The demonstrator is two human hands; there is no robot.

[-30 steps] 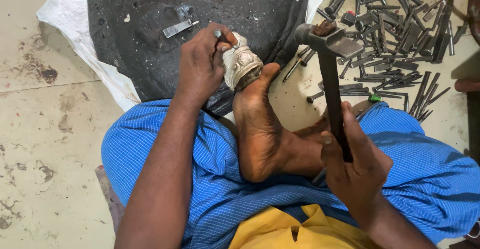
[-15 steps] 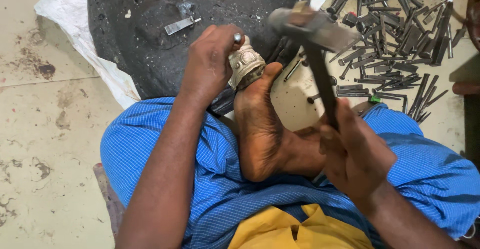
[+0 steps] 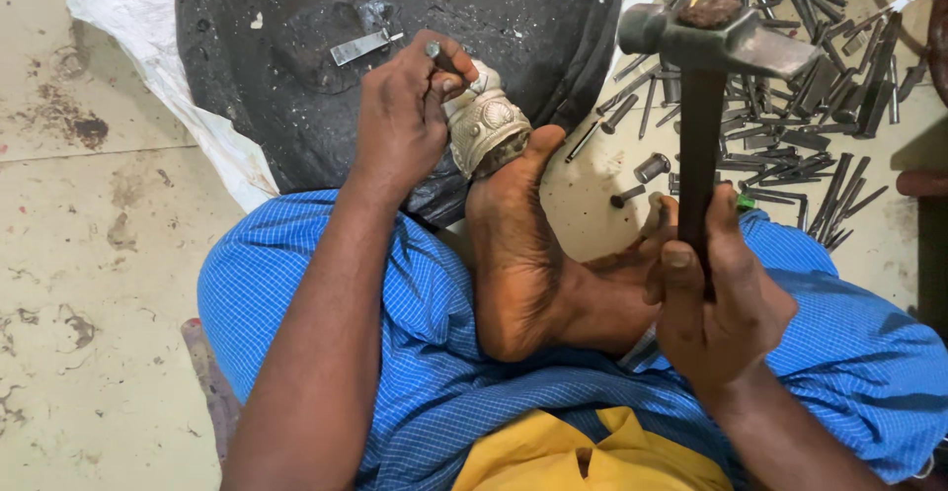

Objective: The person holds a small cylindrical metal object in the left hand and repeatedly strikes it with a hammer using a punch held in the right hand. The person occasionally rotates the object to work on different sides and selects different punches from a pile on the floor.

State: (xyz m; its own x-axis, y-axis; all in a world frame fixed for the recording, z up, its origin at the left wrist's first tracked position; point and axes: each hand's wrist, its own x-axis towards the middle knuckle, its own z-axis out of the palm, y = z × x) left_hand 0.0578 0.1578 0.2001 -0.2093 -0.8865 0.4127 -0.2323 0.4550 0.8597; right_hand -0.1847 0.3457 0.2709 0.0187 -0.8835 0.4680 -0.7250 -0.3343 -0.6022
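Note:
My left hand (image 3: 407, 111) pinches a thin metal punch (image 3: 440, 56) upright against an embossed silvery metal piece (image 3: 482, 127). That piece rests on a dark pitch mound (image 3: 296, 66) and my bare foot (image 3: 513, 244) presses against its near side. My right hand (image 3: 713, 298) grips the dark handle of a hammer (image 3: 703, 86), whose steel head is raised up at the right, well apart from the punch.
Several dark steel punches and chisels (image 3: 790, 86) lie scattered on the floor at upper right. A flat metal strip (image 3: 361, 45) lies on the pitch mound. White sacking (image 3: 168, 76) sits under the mound. Blue cloth (image 3: 415, 353) covers my lap.
The hammer has swung up and to the right, its head now lifted higher and farther from the punch. My left hand, the punch and my foot have stayed in place.

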